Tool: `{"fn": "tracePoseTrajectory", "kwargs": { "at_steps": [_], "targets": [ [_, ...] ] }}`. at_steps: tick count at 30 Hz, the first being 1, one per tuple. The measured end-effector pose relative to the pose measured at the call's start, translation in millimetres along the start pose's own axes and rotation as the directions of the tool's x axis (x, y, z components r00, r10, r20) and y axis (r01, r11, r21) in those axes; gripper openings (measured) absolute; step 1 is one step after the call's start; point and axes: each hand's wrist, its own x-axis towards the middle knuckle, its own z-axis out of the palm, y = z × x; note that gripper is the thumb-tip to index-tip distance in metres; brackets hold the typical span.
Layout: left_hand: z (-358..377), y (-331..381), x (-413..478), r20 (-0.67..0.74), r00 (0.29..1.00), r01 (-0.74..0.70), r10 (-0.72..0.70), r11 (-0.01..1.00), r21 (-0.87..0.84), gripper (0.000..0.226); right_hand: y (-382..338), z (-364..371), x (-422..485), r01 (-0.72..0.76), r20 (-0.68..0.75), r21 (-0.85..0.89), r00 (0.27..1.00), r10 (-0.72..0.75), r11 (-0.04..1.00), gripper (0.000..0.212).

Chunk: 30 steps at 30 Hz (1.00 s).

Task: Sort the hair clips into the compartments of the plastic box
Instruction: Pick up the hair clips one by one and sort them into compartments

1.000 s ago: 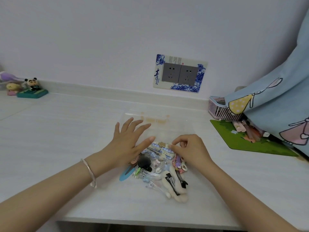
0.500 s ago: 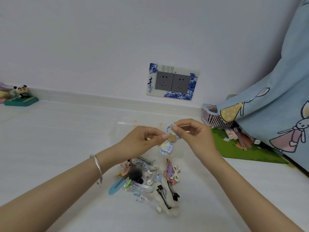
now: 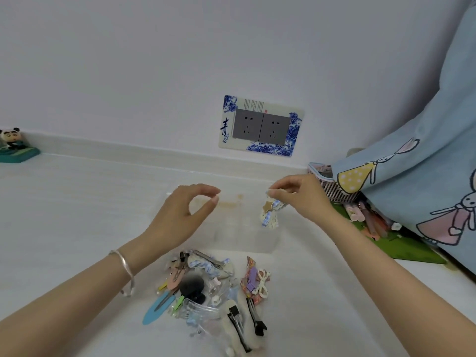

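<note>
A clear plastic box (image 3: 247,243) with compartments lies on the white counter, hard to make out. My right hand (image 3: 298,197) pinches a blue-and-white fabric bow clip (image 3: 271,213) with a tan star, dangling over the box's right side. My left hand (image 3: 180,217) hovers over the box's left part, thumb and forefinger curved but apart, holding nothing. In front of the box lies a pile of hair clips (image 3: 206,292): a blue flat clip, black clips, a black pompom, clear ones, and a small pink and purple group (image 3: 255,282).
A pink basket (image 3: 325,184) and a green mat (image 3: 386,243) with more clips sit at the right, under a hanging blue cartoon cloth (image 3: 425,163). A panda figurine (image 3: 13,145) stands far left. Wall sockets (image 3: 260,126) are behind the box.
Both hands lifted the bow clip from the pile. My left hand has let go of it, and my right hand has carried it to the right over the box.
</note>
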Motion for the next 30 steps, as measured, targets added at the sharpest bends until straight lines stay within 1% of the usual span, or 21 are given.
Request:
{"fn": "tracePoseTrajectory", "kwargs": {
  "at_steps": [3, 4, 5, 7, 9, 11, 12, 15, 18, 20, 22, 23, 24, 25, 26, 27, 28, 30],
  "targets": [
    [0.0, -6.6, 0.2, -0.015, 1.0, -0.004, 0.004, 1.0, 0.015, 0.023, -0.6, 11.1, 5.0, 0.039, 0.154, -0.132, 0.988, -0.018, 0.991, 0.008],
    [0.3, -8.0, -0.5, -0.014, 1.0, -0.01, 0.01, 1.0, 0.023, 0.024, 1.4, 14.2, 4.8, 0.06, 0.184, -0.164, 0.983, -0.029, 0.985, 0.011],
    [0.5, -9.1, -1.5, -0.008, 1.0, -0.02, 0.02, 0.999, 0.033, 0.024, 4.4, 16.2, 4.1, 0.083, 0.195, -0.207, 0.98, -0.042, 0.975, 0.014],
    [-0.4, -11.0, -3.7, 0.01, 0.999, -0.054, 0.054, 0.997, 0.059, 0.024, 8.3, 14.3, -0.3, 0.137, 0.169, -0.299, 0.982, -0.089, 0.944, 0.016],
    [-2.8, -13.7, -4.8, 0.029, 0.996, -0.085, 0.083, 0.992, 0.088, 0.031, 9.6, 8.6, -5.9, 0.224, 0.143, -0.355, 0.972, -0.185, 0.907, 0.013],
    [-5.4, -15.0, -5.2, 0.038, 0.994, -0.101, 0.098, 0.989, 0.104, 0.038, 9.0, 4.3, -12.9, 0.331, 0.192, -0.43, 0.943, -0.273, 0.84, 0.029],
    [-6.7, -15.4, -5.5, 0.039, 0.994, -0.105, 0.102, 0.989, 0.107, 0.04, 8.4, 4.7, -15.7, 0.358, 0.239, -0.463, 0.931, -0.275, 0.811, 0.039],
    [-8.4, -15.9, -8.0, 0.028, 0.993, -0.117, 0.115, 0.987, 0.113, 0.041, 8.2, 10.1, -21.1, 0.359, 0.351, -0.528, 0.918, -0.188, 0.77, 0.064],
    [-8.2, -15.1, -10.4, 0.047, 0.99, -0.137, 0.132, 0.982, 0.131, 0.04, 9.5, 13.4, -24.0, 0.315, 0.38, -0.501, 0.917, -0.122, 0.806, 0.072],
    [-8.1, -15.4, -14.1, 0.089, 0.985, -0.16, 0.148, 0.975, 0.152, 0.039, 6.6, 10.8, -28.3, 0.3, 0.344, -0.475, 0.929, -0.14, 0.827, 0.07],
    [-9.0, -18.6, -18.4, 0.123, 0.981, -0.17, 0.15, 0.972, 0.165, 0.04, -2.3, 8.8, -36.9, 0.333, 0.24, -0.439, 0.939, -0.248, 0.835, 0.059],
    [-10.1, -20.9, -20.6, 0.135, 0.98, -0.169, 0.147, 0.971, 0.167, 0.041, -9.2, 10.3, -43.2, 0.34, 0.185, -0.377, 0.939, -0.29, 0.861, 0.05],
    [-11.5, -22.9, -22.6, 0.148, 0.978, -0.17, 0.146, 0.971, 0.166, 0.041, -18.6, 13.6, -51.1, 0.324, 0.155, -0.261, 0.944, -0.292, 0.909, 0.039],
    [-12.8, -24.6, -24.0, 0.16, 0.976, -0.174, 0.148, 0.971, 0.164, 0.04, -29.1, 19.3, -59.9, 0.272, 0.174, -0.114, 0.952, -0.251, 0.955, 0.03],
    [-13.9, -25.7, -24.4, 0.172, 0.973, -0.183, 0.156, 0.97, 0.161, 0.039, -39.0, 26.5, -69.1, 0.198, 0.247, -0.003, 0.95, -0.191, 0.98, 0.022],
    [-15.1, -26.1, -25.3, 0.181, 0.97, -0.191, 0.163, 0.969, 0.157, 0.039, -46.1, 35.9, -77.8, 0.141, 0.331, 0.025, 0.933, -0.142, 0.99, 0.019],
    [-16.0, -25.9, -26.1, 0.19, 0.967, -0.198, 0.168, 0.969, 0.15, 0.038, -49.0, 45.6, -84.9, 0.133, 0.398, -0.033, 0.911, -0.109, 0.991, 0.02],
    [-17.2, -25.0, -27.3, 0.205, 0.961, -0.215, 0.185, 0.967, 0.137, 0.037, -44.2, 61.7, -92.0, 0.173, 0.472, -0.188, 0.879, -0.066, 0.967, 0.032]
  ]
}}
